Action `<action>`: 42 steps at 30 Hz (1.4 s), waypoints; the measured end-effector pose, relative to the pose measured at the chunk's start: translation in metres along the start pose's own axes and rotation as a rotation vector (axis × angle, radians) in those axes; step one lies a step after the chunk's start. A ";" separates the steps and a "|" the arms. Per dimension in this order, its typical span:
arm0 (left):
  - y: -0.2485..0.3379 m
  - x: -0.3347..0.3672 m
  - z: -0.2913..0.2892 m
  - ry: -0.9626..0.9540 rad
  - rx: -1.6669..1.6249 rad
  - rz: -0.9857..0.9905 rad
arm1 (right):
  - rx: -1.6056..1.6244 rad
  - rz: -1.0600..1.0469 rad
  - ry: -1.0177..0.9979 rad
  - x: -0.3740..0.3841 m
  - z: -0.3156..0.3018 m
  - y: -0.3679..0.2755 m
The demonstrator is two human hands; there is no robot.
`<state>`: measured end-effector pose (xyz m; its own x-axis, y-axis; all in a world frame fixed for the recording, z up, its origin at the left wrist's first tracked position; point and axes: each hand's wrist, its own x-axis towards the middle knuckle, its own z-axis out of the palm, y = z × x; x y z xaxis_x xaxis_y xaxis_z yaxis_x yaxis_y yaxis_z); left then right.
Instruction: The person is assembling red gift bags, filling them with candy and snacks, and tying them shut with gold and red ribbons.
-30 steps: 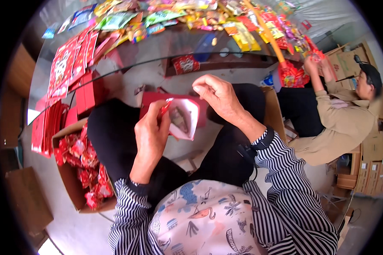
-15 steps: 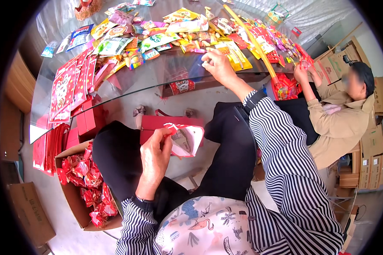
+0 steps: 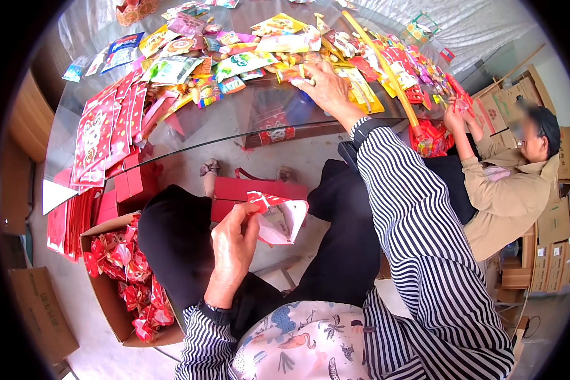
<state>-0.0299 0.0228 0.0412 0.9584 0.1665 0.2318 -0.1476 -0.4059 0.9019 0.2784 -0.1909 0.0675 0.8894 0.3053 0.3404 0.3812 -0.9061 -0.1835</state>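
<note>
My left hand (image 3: 233, 246) is closed on the rim of a small red-and-white paper bag (image 3: 291, 229), held above my lap. The bag's mouth gapes, showing a white inner side and something greyish within that I cannot make out. My right hand (image 3: 328, 92) reaches over the glass table to the near edge of a pile of wrapped snacks (image 3: 244, 62). Its thumb and fingers are apart, close to small tan pieces and a yellow packet (image 3: 365, 94). Nothing shows between those fingers, though the tips are partly hard to see.
Flat red printed bags (image 3: 95, 136) lie fanned on the glass table (image 3: 199, 123). A cardboard box (image 3: 111, 307) of red wrapped bundles stands by my left leg. A yellow stick (image 3: 386, 68) crosses the snacks. A co-worker (image 3: 506, 171) sits at the right, hands at the table.
My right hand has moved slightly left and farther over the table, toward the snacks, and its fingers have spread. The bag in my left hand has shifted a little right and down.
</note>
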 end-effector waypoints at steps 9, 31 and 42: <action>-0.003 0.000 0.003 -0.014 0.002 0.005 | 0.060 -0.085 0.054 0.001 0.003 -0.001; -0.004 0.000 -0.002 -0.005 -0.042 -0.024 | 0.097 -0.223 0.279 -0.006 0.013 0.004; -0.003 0.001 0.003 -0.017 -0.024 -0.024 | 0.506 -0.128 0.338 -0.009 0.013 0.024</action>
<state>-0.0280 0.0215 0.0377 0.9658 0.1607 0.2035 -0.1298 -0.3798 0.9159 0.2829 -0.2113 0.0481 0.7308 0.2178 0.6469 0.6260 -0.5917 -0.5079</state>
